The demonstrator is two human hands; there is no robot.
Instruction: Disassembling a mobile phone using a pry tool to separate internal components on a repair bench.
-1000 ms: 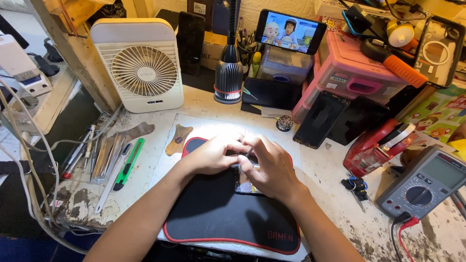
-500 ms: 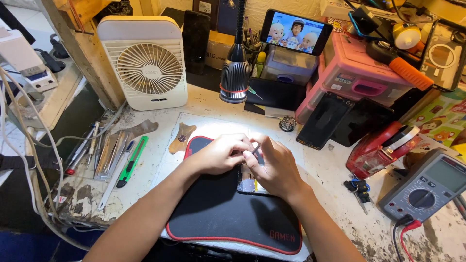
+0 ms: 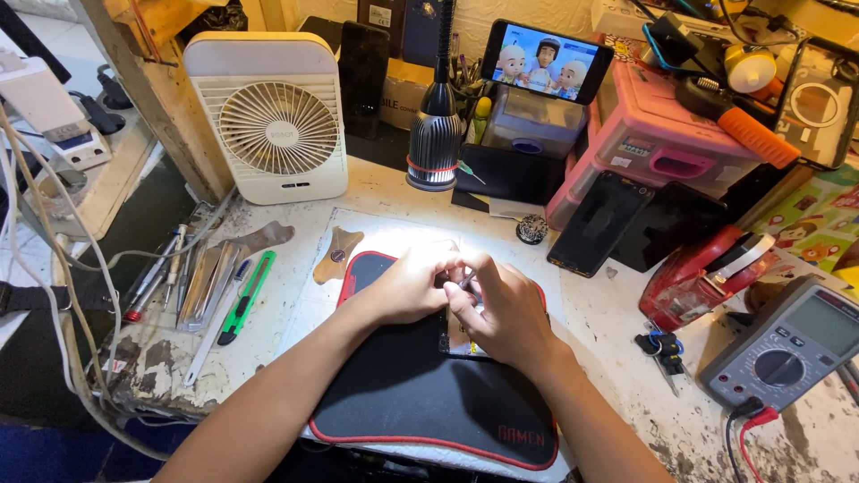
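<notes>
My left hand [image 3: 413,284] and my right hand [image 3: 497,309] meet over a black mat with a red edge [image 3: 394,398]. Between them lies a small flat device [image 3: 459,340], mostly hidden by my fingers. My right hand pinches a thin metal tool [image 3: 466,282] whose tip points at the device. My left hand's fingers press down on the device's top end and steady it. A lamp's bright light falls on both hands.
A white desk fan [image 3: 268,116] stands at the back left, a black lamp base [image 3: 436,148] behind the mat. Tweezers, screwdrivers and a green cutter [image 3: 246,297] lie left. A dark phone [image 3: 599,224], pink box [image 3: 667,143], propped phone with a cartoon [image 3: 546,61] and multimeter [image 3: 792,344] are right.
My hands have stayed together over the device, shifting slightly. The fingers of my right hand have drawn closer around the thin tool.
</notes>
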